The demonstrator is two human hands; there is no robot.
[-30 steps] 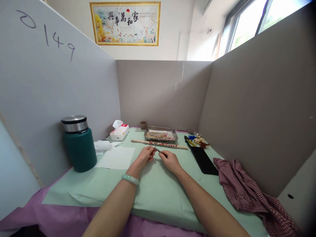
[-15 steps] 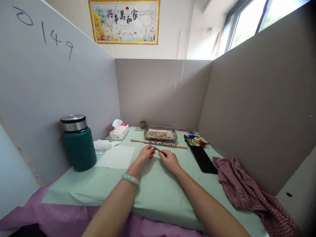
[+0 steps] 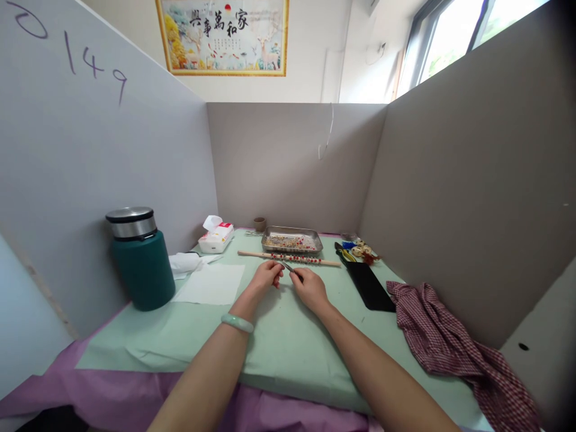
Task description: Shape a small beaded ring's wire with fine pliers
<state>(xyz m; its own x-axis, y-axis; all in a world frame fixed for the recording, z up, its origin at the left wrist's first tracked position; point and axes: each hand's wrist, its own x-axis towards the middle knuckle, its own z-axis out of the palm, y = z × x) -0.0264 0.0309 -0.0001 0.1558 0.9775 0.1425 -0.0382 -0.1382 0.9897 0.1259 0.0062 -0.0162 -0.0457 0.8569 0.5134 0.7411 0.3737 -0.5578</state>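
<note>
My right hand [image 3: 310,289] is closed around a slim dark pointed metal tool [image 3: 288,267], which looks like tweezers or fine pliers. Its tip points left and meets the fingertips of my left hand [image 3: 269,276]. Those fingers are pinched together; whatever is between them is too small to make out. Just beyond both hands lies a pale wooden stick [image 3: 256,255] with red beaded pieces [image 3: 297,259] along its middle. Behind the stick stands a shallow metal tray [image 3: 320,245] holding many small red and gold beads.
On the left are a green flask [image 3: 141,270], a tissue pack [image 3: 216,235] and white paper [image 3: 213,283]. To the right lie yellow-handled pliers [image 3: 347,256], a black phone-like slab [image 3: 369,287] and a checked cloth [image 3: 441,330]. A small brown cup [image 3: 260,224] is at the back. Partition walls enclose three sides.
The tool tip and left fingertips have shifted very slightly against each other. The camera view has moved a little; both hands keep their grips.
</note>
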